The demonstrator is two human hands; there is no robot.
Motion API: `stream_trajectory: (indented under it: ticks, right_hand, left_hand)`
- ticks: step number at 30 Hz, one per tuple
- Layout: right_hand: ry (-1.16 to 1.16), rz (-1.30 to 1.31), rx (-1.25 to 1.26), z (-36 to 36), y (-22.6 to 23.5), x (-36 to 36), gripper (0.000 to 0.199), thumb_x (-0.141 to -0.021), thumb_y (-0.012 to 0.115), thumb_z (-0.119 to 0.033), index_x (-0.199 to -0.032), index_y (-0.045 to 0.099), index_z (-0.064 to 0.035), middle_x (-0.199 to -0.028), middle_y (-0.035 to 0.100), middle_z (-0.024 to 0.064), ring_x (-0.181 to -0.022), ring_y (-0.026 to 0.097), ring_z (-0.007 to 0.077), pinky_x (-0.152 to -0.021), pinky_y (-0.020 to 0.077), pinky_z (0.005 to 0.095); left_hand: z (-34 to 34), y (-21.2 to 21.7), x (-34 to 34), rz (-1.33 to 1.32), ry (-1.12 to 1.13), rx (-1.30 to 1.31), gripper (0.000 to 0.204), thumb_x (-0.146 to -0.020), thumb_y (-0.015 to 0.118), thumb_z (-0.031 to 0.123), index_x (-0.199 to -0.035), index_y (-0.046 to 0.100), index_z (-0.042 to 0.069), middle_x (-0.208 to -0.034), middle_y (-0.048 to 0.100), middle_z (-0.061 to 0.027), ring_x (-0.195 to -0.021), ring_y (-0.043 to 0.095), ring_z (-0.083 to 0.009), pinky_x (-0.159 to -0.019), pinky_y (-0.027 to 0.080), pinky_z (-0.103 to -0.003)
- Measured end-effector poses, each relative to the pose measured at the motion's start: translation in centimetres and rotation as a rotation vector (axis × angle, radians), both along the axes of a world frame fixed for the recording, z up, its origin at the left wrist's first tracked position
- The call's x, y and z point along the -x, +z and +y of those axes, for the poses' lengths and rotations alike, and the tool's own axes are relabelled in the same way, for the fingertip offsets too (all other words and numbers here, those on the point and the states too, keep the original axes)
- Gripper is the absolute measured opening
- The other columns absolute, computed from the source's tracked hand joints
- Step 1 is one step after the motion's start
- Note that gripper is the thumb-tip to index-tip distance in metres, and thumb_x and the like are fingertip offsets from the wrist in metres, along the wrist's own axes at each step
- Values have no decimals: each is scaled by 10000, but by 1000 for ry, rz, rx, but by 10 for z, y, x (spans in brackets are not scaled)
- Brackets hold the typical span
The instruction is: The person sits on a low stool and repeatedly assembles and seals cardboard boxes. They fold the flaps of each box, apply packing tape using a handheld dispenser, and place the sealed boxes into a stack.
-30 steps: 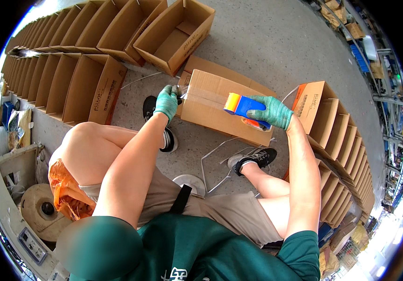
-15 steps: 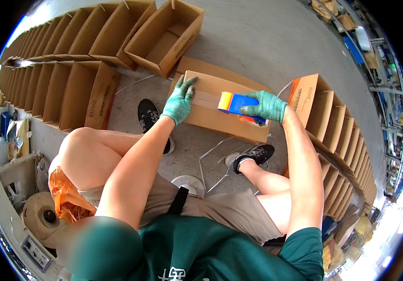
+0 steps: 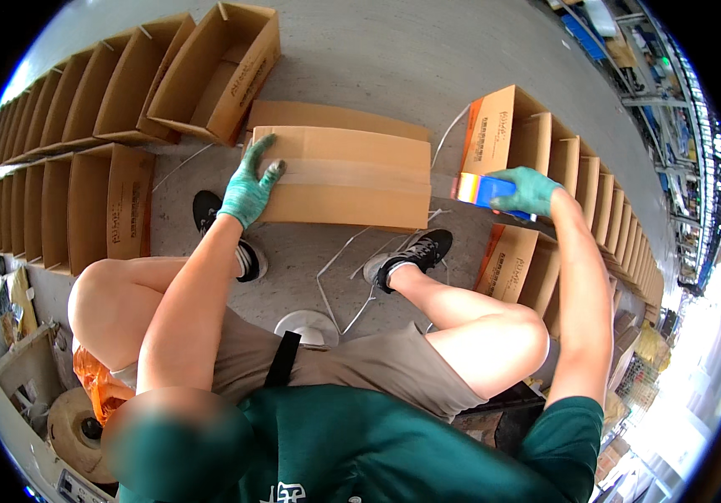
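A cardboard box lies lengthwise in front of me, with a shiny strip of clear tape along its middle seam. My left hand, in a green knit glove with dark fingertips, grips the box's left end. Its thumb lies over the top face and its fingers run along the edge. Off the box's right end, my right hand, gloved alike, is closed round a blue tape dispenser with a yellow-orange front. The dispenser is apart from the box. My palm hides part of it.
Long rows of open cartons stand at the left, and more cartons at the right. Behind the box stands another brown cardboard piece. White strapping loops over the floor near my shoes. Shelving rises at the far right.
My right hand has carried the tape dispenser rightward, from over the box to beyond its right end. My left hand stays at the box's left end. The whole view has shifted.
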State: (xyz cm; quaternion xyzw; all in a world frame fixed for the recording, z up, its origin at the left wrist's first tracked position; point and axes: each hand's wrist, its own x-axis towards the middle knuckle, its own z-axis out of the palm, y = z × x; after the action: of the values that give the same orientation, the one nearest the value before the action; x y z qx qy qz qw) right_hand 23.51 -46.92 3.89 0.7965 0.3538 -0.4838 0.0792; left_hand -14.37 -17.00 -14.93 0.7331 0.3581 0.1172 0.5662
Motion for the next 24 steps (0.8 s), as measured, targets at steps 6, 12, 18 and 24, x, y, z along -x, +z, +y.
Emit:
stream_trajectory:
  ticks: [6, 12, 18, 24]
  right_hand:
    - [61, -56, 107, 29, -42, 19, 605, -782, 757, -386, -1339, 612, -202, -1183, 701, 94, -1041, 672, 240, -921, 520, 377]
    - [338, -237, 15, 60, -75, 66, 581, -824, 688, -348, -1343, 569, -117, -1307, 621, 171, -1200, 596, 336, -1009, 477, 440]
    - [-95, -375, 91, 45, -179, 77, 380, -927, 528, -297, -1263, 652, -173, -1293, 654, 90, -1169, 642, 307, -934, 527, 479]
    - [-123, -337, 148, 65, -165, 95, 329, -920, 550, -334, -1175, 706, -195, -1220, 691, 82, -1118, 665, 298, -890, 543, 451]
  left_hand:
    - [-8, 14, -10, 118, 29, -4, 646, -889, 748, 268, -1457, 442, 230, -1456, 496, -134, -1311, 493, -279, -1107, 409, -385]
    - [-2, 2, -4, 52, 32, -9, 677, -860, 776, 248, -1449, 443, 234, -1504, 437, -148, -1295, 515, -287, -1092, 425, -341]
    - [-23, 54, -33, 599, -174, -1011, 560, -871, 695, 472, -1380, 546, 294, -1634, 197, -106, -1469, 257, -389, -1168, 196, -637]
    - [-71, 51, -115, 257, -575, -995, 461, -919, 604, 482, -1362, 576, 358, -1598, 285, -110, -1483, 198, -415, -1157, 71, -695]
